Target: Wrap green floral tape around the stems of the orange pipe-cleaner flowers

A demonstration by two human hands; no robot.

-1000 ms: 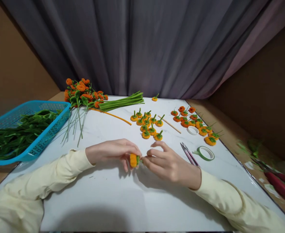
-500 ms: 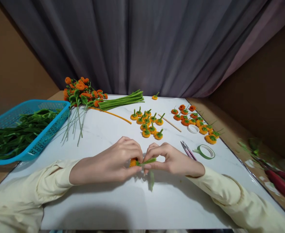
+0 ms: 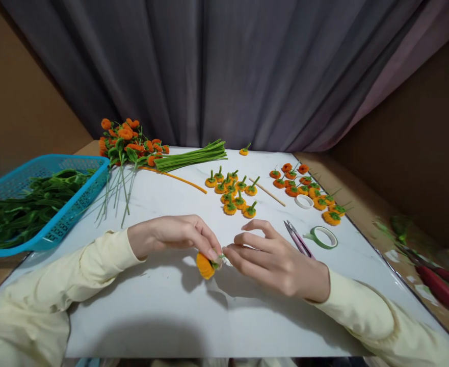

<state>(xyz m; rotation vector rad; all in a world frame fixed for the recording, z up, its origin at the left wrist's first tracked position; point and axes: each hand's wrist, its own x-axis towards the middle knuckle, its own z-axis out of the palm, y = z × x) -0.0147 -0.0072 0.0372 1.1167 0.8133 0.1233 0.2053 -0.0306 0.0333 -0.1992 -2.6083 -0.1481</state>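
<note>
My left hand (image 3: 188, 235) pinches a yellow-orange fuzzy flower head (image 3: 205, 266) at its green base, the bloom tilted toward the lower left. Close against that base is my right hand (image 3: 272, 257). Its lowest fingertip meets the green end of the flower, while the other fingers curve apart above; its thumb is hidden. A small whitish, translucent scrap (image 3: 225, 260) shows between the two hands, perhaps tape. Beyond them stands a group of similar yellow flower heads (image 3: 230, 208) with short green stems. Small scissors (image 3: 298, 239) and a roll of green tape (image 3: 324, 237) lie beside my right hand.
At left is a blue basket (image 3: 69, 211) of green leaves (image 3: 36, 206). Orange flowers (image 3: 127, 133) on stems and green pipe cleaners (image 3: 193, 156) lie behind. More flower heads (image 3: 331, 217), a white ring (image 3: 304, 202) and a thin stick (image 3: 268, 192) are at right. Red-handled cutters (image 3: 438, 285) lie far right.
My left hand has turned and shifted, so the flower head now faces down and toward me. The right-hand fingers have spread and cover the green stem. The hanging tape strip no longer shows.
</note>
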